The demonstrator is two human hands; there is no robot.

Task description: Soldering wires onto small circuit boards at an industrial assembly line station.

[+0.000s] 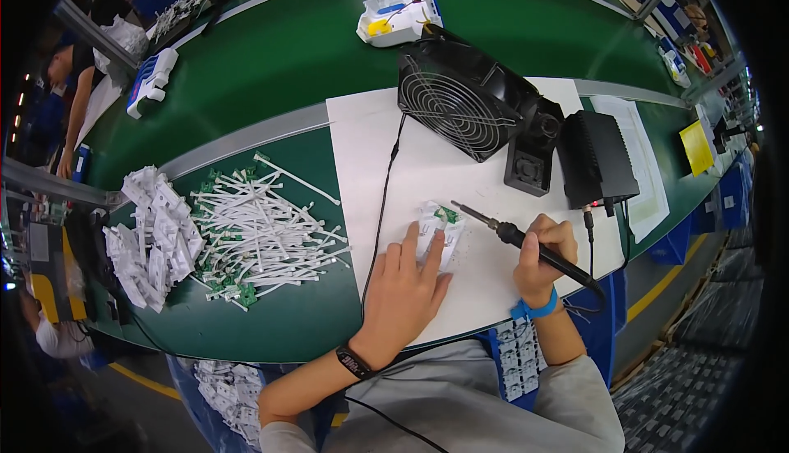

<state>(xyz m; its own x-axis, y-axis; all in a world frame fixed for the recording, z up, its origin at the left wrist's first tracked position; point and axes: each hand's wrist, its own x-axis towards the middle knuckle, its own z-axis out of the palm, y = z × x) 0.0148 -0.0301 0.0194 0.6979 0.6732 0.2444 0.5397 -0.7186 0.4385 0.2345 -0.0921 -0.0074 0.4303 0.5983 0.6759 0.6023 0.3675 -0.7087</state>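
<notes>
My left hand lies over a small white plastic part on the white sheet. Its fingers are stretched out and apart, with the fingertips resting on the part. At the part's far end is a small green circuit board with a white piece across it. My right hand is closed around the black handle of a soldering iron. The iron's metal tip points left, just above and beside the board; whether it touches cannot be made out.
Left of the sheet lies a heap of white cable strips with green boards, beside a pile of white plastic parts. A black fan and a black power box stand beyond my hands. Black cords cross the sheet. Another person works at far left.
</notes>
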